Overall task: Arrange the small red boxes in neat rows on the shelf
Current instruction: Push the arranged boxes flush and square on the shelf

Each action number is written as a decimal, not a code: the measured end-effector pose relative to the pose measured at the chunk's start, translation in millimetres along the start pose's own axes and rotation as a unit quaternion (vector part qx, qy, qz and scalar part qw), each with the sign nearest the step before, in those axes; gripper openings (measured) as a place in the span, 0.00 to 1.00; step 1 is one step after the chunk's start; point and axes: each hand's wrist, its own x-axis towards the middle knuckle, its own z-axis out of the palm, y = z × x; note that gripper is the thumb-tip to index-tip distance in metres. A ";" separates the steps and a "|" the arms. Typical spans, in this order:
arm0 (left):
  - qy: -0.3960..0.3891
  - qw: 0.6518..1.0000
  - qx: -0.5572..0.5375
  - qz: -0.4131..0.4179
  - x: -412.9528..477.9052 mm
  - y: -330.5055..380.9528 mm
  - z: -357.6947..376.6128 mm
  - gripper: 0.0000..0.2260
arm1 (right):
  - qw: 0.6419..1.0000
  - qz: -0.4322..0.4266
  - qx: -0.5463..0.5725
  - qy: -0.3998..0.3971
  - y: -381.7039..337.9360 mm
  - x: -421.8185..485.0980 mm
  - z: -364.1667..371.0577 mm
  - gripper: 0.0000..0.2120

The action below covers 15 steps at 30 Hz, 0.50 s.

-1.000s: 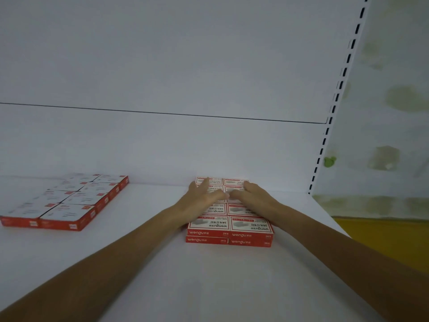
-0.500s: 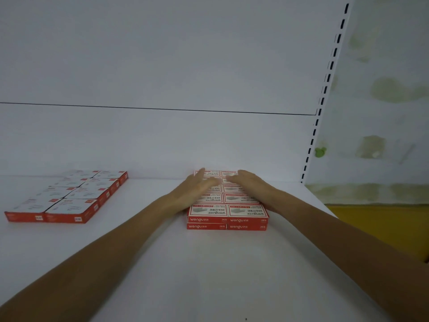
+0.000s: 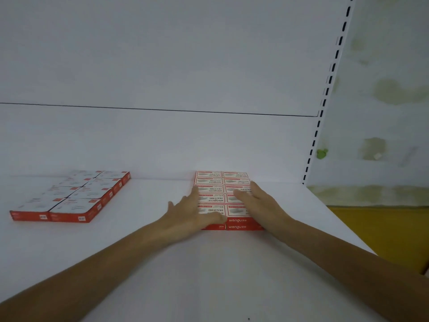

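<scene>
A block of small red boxes [image 3: 222, 182] with white printed tops lies on the white shelf [image 3: 151, 263], two columns wide and two layers high, reaching the back panel. My left hand [image 3: 195, 212] lies flat over the block's front left corner, fingers straight, thumb out to the left. My right hand [image 3: 257, 201] rests flat on the block's right side with straight fingers. A second block of red boxes [image 3: 72, 196] lies at the left, apart from both hands.
The white back panel [image 3: 162, 140] rises behind the boxes. A slotted upright [image 3: 325, 94] marks the shelf's right end, with a stained wall [image 3: 383, 89] and yellow floor [image 3: 376, 228] beyond. Bare shelf surface lies between the two blocks and in front.
Both hands have slid back toward me along the block, the left one to its front left corner, uncovering the rear boxes. The block itself stays put.
</scene>
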 end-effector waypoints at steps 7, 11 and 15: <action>0.024 0.998 0.046 0.042 -2.1 -5.0 2.0 0.42 | 0.998 -0.011 -0.050 -0.036 2.5 -3.7 -8.7 0.15; 0.063 0.996 0.047 0.034 -4.4 -9.8 -3.9 0.42 | 0.994 -0.030 -0.093 -0.049 5.9 -11.3 -17.9 0.23; 0.047 0.968 0.244 -0.035 -3.3 -25.2 -5.1 0.37 | 0.991 -0.053 -0.102 -0.064 10.9 -19.6 -21.5 0.30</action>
